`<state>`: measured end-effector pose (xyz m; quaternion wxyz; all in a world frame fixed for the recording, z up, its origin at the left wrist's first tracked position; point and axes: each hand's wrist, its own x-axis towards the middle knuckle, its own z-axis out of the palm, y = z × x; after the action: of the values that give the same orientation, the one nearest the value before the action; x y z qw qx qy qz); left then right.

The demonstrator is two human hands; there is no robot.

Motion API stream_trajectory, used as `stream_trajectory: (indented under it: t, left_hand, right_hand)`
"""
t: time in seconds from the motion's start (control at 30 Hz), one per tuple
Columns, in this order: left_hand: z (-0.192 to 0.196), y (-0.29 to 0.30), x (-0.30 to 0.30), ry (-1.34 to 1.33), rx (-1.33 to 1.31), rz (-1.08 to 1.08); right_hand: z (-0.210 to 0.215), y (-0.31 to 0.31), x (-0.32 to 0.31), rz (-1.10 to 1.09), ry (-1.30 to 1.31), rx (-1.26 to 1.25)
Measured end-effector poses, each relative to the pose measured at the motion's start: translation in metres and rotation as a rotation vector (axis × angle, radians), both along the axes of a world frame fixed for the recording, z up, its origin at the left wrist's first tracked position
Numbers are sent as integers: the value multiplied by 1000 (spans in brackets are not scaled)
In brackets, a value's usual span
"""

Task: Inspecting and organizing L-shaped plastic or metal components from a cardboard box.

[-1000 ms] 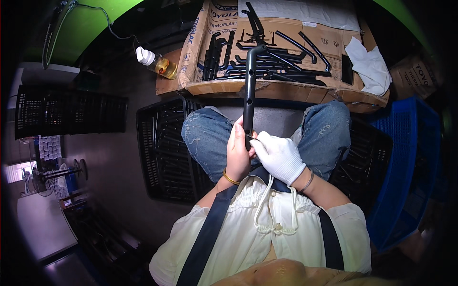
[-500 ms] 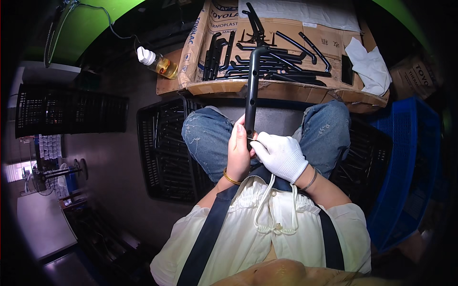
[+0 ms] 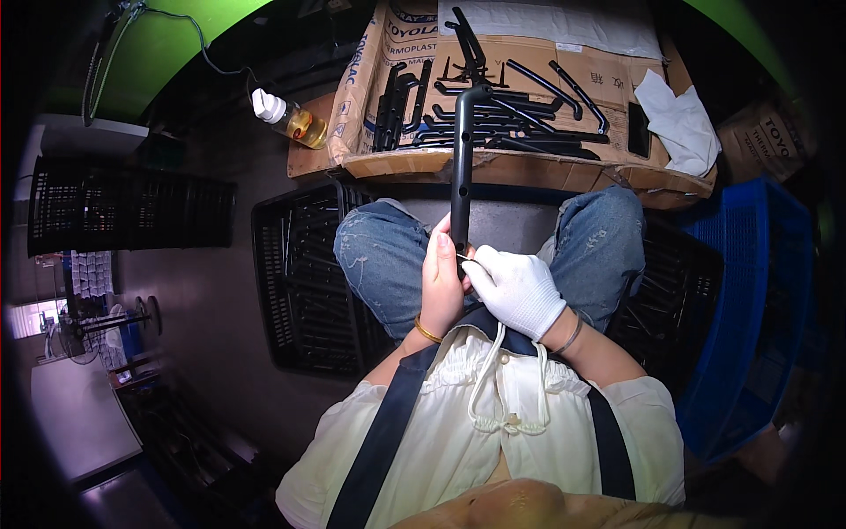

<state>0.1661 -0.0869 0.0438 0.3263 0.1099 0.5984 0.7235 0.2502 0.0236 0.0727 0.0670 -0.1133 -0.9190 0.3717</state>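
Note:
My bare left hand [image 3: 442, 275] is wrapped round the lower end of a black tubular handle [image 3: 462, 167], which points away from me with its bent end over the table edge. Several small round holes run along the handle's upper face. My right hand [image 3: 515, 286], in a white knit glove, pinches a thin metal-looking tool [image 3: 466, 258] whose tip meets the handle's near end. Most of that tool is hidden in the gloved fingers, so its kind is unclear. Beyond, more black handles [image 3: 520, 137] lie on the cardboard.
Flattened cardboard [image 3: 564, 172] covers the table, with a dark phone [image 3: 639, 130] and a white cloth [image 3: 677, 123] at right. A spray bottle [image 3: 304, 126] stands at left. Black crates [image 3: 264, 291] of parts flank my knees; a blue crate [image 3: 740, 309] is far right.
Both hands keep the same hold on the handle and thin tool. The whole view has shifted very slightly; nothing else visibly differs.

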Motion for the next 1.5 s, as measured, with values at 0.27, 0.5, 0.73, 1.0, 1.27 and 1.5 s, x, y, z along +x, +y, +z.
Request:
stream_trajectory:
  t: [0.27, 0.5, 0.73, 1.0, 1.27, 1.5]
  left_hand:
    - [14, -9, -8, -366, 166, -230]
    - [14, -42, -19, -622, 212, -661]
    - [-12, -45, -34, -520, 15, -824]
    - [-11, -3, -37, 139, -148, -547]
    - [8, -6, -39, -3, -101, -566]
    - [16, -3, -36, 26, -114, -583]
  right_hand:
    - [-14, 27, -11, -518, 363, -405]
    - [-12, 113, -18, -632, 403, -494]
    - [-28, 97, -20, -524, 242, -455]
    - [-31, 27, -16, -188, 102, -706]
    - [10, 30, 7, -157, 123, -102]
    - [18, 28, 6, -117, 118, 29]
